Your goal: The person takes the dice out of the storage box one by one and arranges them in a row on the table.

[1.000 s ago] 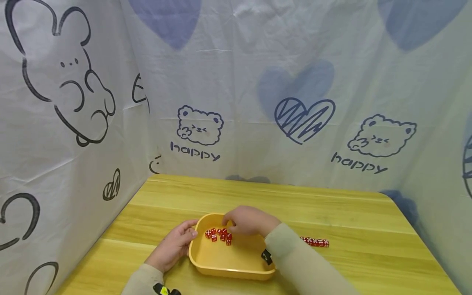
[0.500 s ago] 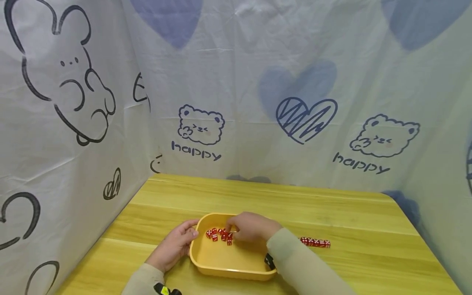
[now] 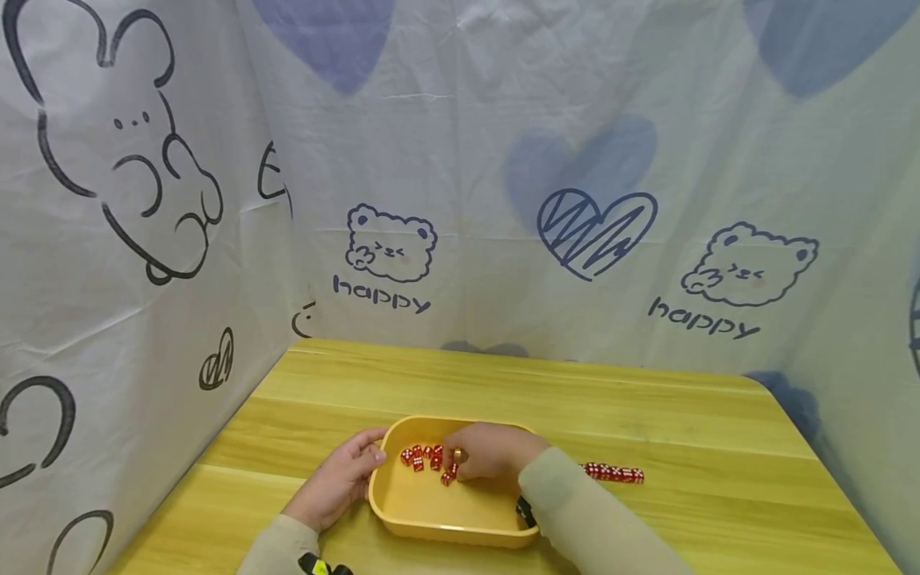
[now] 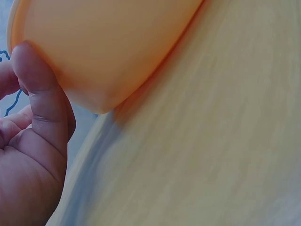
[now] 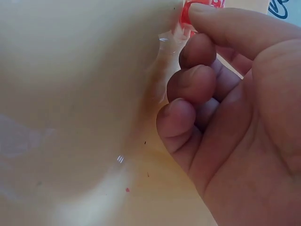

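A yellow plastic tray stands on the table, with several red dice grouped toward its left end. My left hand grips the tray's left rim. In the left wrist view, the thumb of the left hand lies against the orange-looking tray wall. Reaching down inside the tray, my right hand has its fingertips among the dice at the group's right side. The right wrist view has the right hand with curled fingers, its thumb and index finger pinching a red die at the top edge.
To the right of the tray, a straight row of red dice lies on the wood-grain table, partly behind the right sleeve. White printed cloth closes off the back and sides.
My right hand has come down among the dice from the tray's far side and now takes hold of one; the dice near its fingertips have shifted. The left hand keeps its place.
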`<state>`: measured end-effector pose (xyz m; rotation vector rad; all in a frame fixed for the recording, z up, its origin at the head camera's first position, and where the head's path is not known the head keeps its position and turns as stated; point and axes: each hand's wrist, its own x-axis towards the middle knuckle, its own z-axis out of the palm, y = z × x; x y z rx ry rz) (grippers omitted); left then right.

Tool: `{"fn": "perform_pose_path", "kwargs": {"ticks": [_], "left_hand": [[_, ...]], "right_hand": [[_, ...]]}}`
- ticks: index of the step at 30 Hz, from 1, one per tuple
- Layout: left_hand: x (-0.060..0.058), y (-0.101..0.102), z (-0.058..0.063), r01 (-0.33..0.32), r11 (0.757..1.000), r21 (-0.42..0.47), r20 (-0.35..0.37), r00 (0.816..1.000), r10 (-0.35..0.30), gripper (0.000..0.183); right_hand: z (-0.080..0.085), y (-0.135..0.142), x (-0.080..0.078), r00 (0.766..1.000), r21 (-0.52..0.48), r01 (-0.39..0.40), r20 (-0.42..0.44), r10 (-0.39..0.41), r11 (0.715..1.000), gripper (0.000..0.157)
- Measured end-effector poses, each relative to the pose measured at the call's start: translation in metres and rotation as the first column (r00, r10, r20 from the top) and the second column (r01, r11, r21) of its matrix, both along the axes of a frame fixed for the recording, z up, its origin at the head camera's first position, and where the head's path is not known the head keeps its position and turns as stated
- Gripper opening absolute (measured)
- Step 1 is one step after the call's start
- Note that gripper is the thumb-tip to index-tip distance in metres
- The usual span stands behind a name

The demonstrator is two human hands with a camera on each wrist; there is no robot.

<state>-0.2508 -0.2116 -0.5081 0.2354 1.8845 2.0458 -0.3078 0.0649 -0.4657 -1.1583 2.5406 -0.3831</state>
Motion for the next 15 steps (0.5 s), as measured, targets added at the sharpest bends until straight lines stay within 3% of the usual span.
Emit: {"fn": "perform_pose_path", "kwargs": {"ticks": [15], "left_hand": [[-0.0006,-0.0015,-0.0021,0.008,1.0,0.009,0.0,1.0,-0.008,0.055]], "right_hand": [[0.0041,0.0033,-0.0003,0.999,-0.029,0.023,-0.027,-0.023,0.999,0.016]]}}
